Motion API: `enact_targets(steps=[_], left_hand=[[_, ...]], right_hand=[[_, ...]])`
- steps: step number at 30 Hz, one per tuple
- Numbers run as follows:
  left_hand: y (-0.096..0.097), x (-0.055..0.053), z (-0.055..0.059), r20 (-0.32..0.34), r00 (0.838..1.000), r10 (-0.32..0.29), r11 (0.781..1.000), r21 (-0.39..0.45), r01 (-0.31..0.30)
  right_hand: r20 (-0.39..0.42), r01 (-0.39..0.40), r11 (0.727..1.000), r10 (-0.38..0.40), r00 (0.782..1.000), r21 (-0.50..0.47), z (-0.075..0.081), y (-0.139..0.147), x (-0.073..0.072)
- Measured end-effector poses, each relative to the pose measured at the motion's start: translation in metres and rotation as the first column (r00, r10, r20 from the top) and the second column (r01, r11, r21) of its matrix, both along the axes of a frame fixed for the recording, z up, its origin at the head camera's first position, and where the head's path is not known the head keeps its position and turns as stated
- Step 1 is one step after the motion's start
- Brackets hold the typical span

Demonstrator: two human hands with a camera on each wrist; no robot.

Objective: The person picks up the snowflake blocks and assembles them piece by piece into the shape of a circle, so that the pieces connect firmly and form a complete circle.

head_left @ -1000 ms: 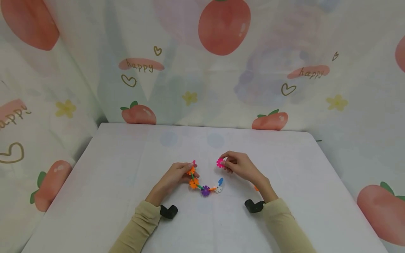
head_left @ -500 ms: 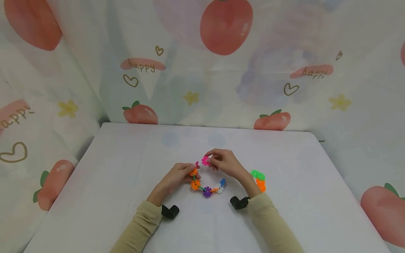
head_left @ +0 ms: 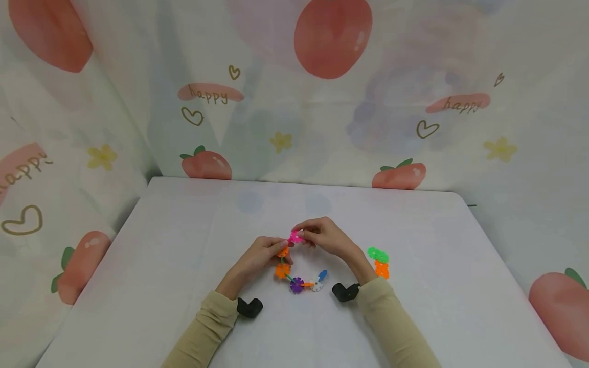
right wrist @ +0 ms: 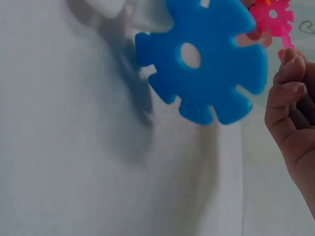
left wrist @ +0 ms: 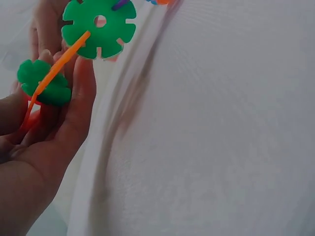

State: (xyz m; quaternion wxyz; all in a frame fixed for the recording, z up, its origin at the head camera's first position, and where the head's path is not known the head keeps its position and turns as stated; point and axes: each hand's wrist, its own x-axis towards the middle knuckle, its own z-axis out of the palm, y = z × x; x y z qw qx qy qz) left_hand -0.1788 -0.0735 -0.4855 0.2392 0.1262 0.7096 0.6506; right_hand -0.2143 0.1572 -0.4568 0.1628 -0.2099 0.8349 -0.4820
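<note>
A curved chain of slotted plastic snowflake discs runs from my left hand [head_left: 257, 259] down and round to the right. Its orange disc [head_left: 282, 271], purple disc [head_left: 296, 285], white disc [head_left: 317, 286] and blue disc [head_left: 323, 275] show in the head view. Green discs [left wrist: 106, 29] sit between the orange ones in the left wrist view. My left hand grips the chain's upper end. With thumb and fingertips, my right hand [head_left: 330, 237] pinches a pink disc [head_left: 296, 236] against that end. In the right wrist view, a pink disc [right wrist: 273, 17] meets the edge-on held one; how deep the slots join is unclear.
To the right of my right forearm, loose green discs [head_left: 378, 254] and orange discs [head_left: 381, 268] lie on the white-covered table [head_left: 193, 220]. Black wrist cameras [head_left: 250, 308] stick out inward from both wrists. A printed cloth wall [head_left: 317, 128] stands behind the table.
My right hand has moved left, bringing its pink disc against the chain's upper end. The loose green and orange discs have come into view. My left hand stays nearly in place.
</note>
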Motion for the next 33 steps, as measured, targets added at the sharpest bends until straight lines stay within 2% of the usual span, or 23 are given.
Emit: enact_targets(steps=[4,8,16,19,24,28,33], left_hand=[[0.003,0.001,-0.001,-0.014,1.000,0.009,1.000,-0.006,-0.009],[0.005,0.002,-0.002,-0.015,1.000,-0.013,1.000,-0.013,0.013],[0.000,0.000,0.002,-0.025,0.998,-0.058,0.998,-0.008,0.058],[-0.001,-0.001,0.005,0.007,0.999,-0.036,0.999,-0.025,0.037],[-0.003,-0.001,0.006,0.001,0.998,0.064,0.992,-0.112,-0.063],[-0.005,-0.001,0.005,0.032,0.993,0.111,0.990,-0.087,-0.108],[-0.008,-0.002,0.003,0.041,0.989,0.142,0.988,-0.068,-0.139]], right_hand=[[0.000,-0.013,1.000,0.013,1.000,-0.015,0.001,-0.002,-0.001],[-0.026,-0.012,1.000,0.012,1.000,0.006,0.004,-0.007,-0.001],[-0.072,0.112,0.993,-0.109,0.991,0.041,0.003,-0.012,0.002],[-0.075,0.113,0.993,-0.110,0.991,0.041,0.004,-0.011,0.005],[-0.060,0.097,0.995,-0.095,0.994,0.038,0.007,-0.001,0.012],[-0.062,0.122,0.992,-0.120,0.991,0.020,0.008,0.016,0.016],[-0.093,0.199,0.980,-0.198,0.976,0.011,0.009,0.045,0.019]])
